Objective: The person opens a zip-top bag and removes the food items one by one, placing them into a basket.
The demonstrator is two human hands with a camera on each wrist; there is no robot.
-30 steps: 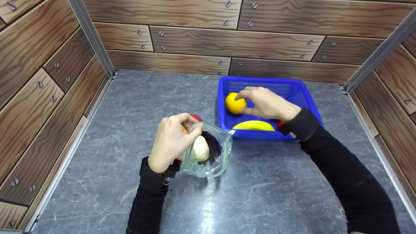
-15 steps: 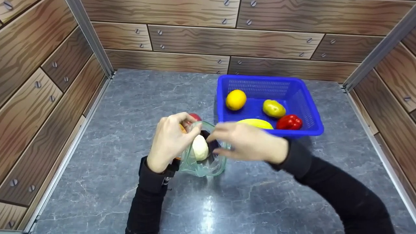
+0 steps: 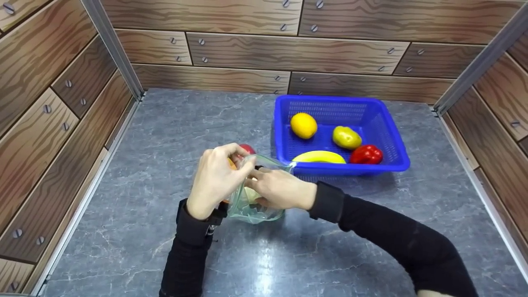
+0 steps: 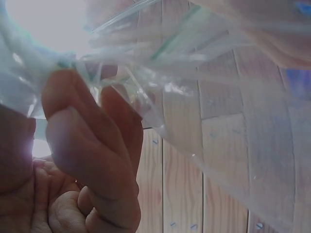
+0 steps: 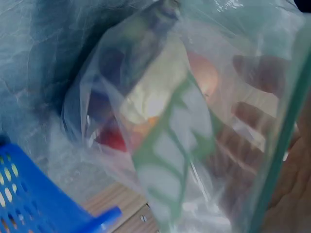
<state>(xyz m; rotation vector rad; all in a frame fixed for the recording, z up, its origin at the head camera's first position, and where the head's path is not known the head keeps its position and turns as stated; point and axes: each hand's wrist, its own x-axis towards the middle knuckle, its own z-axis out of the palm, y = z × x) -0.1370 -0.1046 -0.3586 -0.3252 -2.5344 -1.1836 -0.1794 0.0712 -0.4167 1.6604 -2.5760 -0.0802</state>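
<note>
In the head view my left hand (image 3: 218, 177) pinches the rim of a clear zip bag (image 3: 247, 216) with a green edge and keeps its mouth apart. My right hand (image 3: 280, 187) reaches through that mouth. Through the plastic in the right wrist view, its fingers (image 5: 252, 116) look spread, with nothing seen between them. Inside the bag a cream-white rounded vegetable (image 5: 155, 87) lies near a dark purple eggplant (image 5: 109, 60). Something red (image 5: 112, 138) lies there too. My right fingertips are partly hidden in the head view, so their contact is unclear.
A blue plastic basket (image 3: 342, 169) stands right of the bag. It holds a yellow citrus fruit (image 3: 304, 126), a lumpy yellow-green fruit (image 3: 346, 137), a red pepper (image 3: 366, 154) and a banana (image 3: 317, 156). Wood-patterned walls (image 3: 297, 53) enclose the grey marbled table (image 3: 185, 119).
My right hand has left the yellow citrus fruit in the basket and moved left and nearer, into the bag. The fruit has turned slightly. My left hand keeps its grip on the rim.
</note>
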